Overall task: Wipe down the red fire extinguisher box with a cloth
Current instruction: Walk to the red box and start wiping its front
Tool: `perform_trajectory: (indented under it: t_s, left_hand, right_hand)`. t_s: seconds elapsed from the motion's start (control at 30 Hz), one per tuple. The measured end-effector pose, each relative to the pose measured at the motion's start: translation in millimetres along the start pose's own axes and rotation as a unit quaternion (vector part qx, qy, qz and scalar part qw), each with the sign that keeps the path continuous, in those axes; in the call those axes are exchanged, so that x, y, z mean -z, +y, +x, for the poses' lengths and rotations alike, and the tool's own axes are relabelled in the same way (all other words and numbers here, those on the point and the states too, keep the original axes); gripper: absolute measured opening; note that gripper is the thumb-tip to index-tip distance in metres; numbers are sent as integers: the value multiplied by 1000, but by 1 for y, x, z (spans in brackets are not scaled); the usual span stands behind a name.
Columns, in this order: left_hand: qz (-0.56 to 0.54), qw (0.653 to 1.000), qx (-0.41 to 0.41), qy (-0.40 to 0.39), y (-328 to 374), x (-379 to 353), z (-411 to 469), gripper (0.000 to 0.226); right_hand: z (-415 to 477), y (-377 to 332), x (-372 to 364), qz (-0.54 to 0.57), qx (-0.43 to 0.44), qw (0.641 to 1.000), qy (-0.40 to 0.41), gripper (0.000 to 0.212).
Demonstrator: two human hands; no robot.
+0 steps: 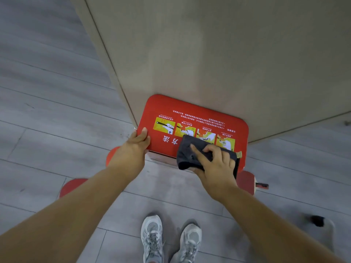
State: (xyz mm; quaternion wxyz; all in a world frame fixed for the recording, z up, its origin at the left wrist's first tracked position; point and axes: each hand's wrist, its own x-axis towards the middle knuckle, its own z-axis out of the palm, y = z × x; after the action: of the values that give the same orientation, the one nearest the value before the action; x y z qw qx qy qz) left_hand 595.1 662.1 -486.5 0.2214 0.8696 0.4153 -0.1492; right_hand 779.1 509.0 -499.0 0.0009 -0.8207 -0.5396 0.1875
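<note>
Probably the box (190, 109) is rigid and slick, left hand (139, 138) gripping its left edge, right hand (214, 162) clutching the limp cloth (190, 152).

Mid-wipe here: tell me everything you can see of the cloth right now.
The cloth is dark charcoal, soft-looking fabric, bunched and creased, with a small tan tag at its right edge. It lies on the near right part of the top of the red fire extinguisher box, covering part of the printed instruction pictures and hanging over the near edge. The right hand holds it down, index finger stretched across it, other fingers curled into it.
</note>
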Motion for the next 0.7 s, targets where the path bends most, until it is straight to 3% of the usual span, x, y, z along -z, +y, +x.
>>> perform_trajectory:
  t_s: [0.1,0.27,0.4,0.47,0.57,0.7]
  left_hand:
    - [72,996,29,-40,2,-6,6,50]
    - [49,999,14,-19,-4,-13,3,51]
    - [23,1000,16,-14,1,-16,-3,56]
    - [23,1000,18,-7,2,-18,-2,57]
    - [-14,999,-2,51,-5,-30,-4,56]
    - [-103,973,-64,197,-23,-63,-11,59]
  right_hand:
    - [-5,-3,-5,33,-10,999,40,62]
    - [-7,-18,-23,60,-26,982,179,59]
    - [-19,-27,-22,107,-51,982,146,47]
    - [-31,-26,-26,103,-26,980,168,43]
    - [-45,-28,-41,85,3,968,235,44]
    - [-58,-33,-73,113,28,946,303,51]
